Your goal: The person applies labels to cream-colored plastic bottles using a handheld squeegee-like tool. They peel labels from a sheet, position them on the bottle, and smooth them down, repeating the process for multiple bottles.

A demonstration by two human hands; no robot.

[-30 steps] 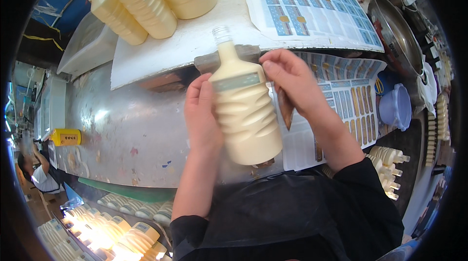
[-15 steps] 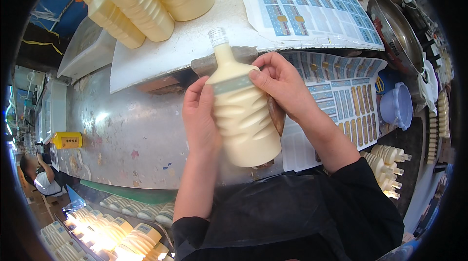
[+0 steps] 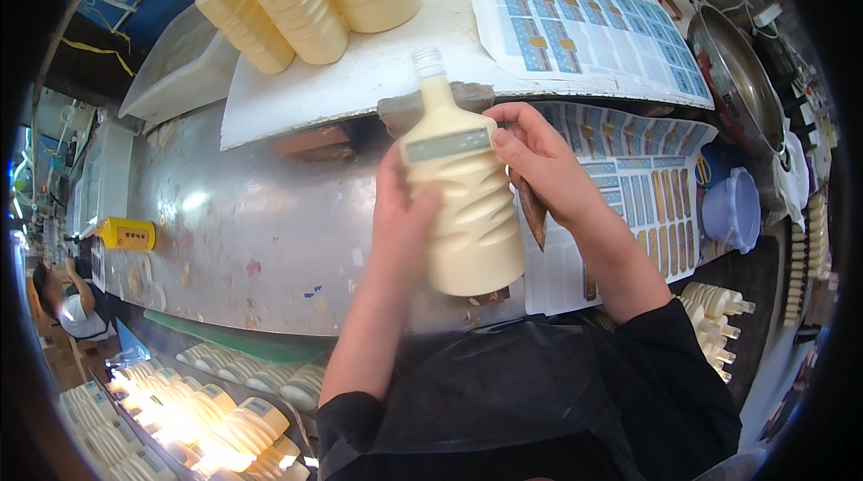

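Note:
A cream plastic bottle (image 3: 472, 252) with a clear threaded neck and wavy ridges is held up, tilted slightly, above the bench. A blue-grey label strip (image 3: 447, 145) lies across its shoulder. My left hand (image 3: 402, 211), blurred, is closed on the bottle's left side, thumb over the front. At the label's right end, my right hand (image 3: 538, 157) has its thumb and fingers by the bottle's edge. A pointed brown tool (image 3: 532, 214), perhaps wooden, is tucked in that hand and sticks out below. Behind the bottle's neck lies a grey cloth pad (image 3: 400, 112).
Cream bottles (image 3: 292, 9) stand on the white board (image 3: 279, 108). Label sheets (image 3: 620, 54) lie there and on the bench (image 3: 261, 238). A metal pan (image 3: 733, 67) and purple bucket (image 3: 733, 209) stand right; a yellow container (image 3: 126, 233) left. More bottles (image 3: 243, 427) lie lower left. Another person (image 3: 81, 310) is far left.
The view has shifted a little. My left hand has moved down the bottle's side from the label's left end, its thumb now on the ridges. My right hand stays at the label's right end.

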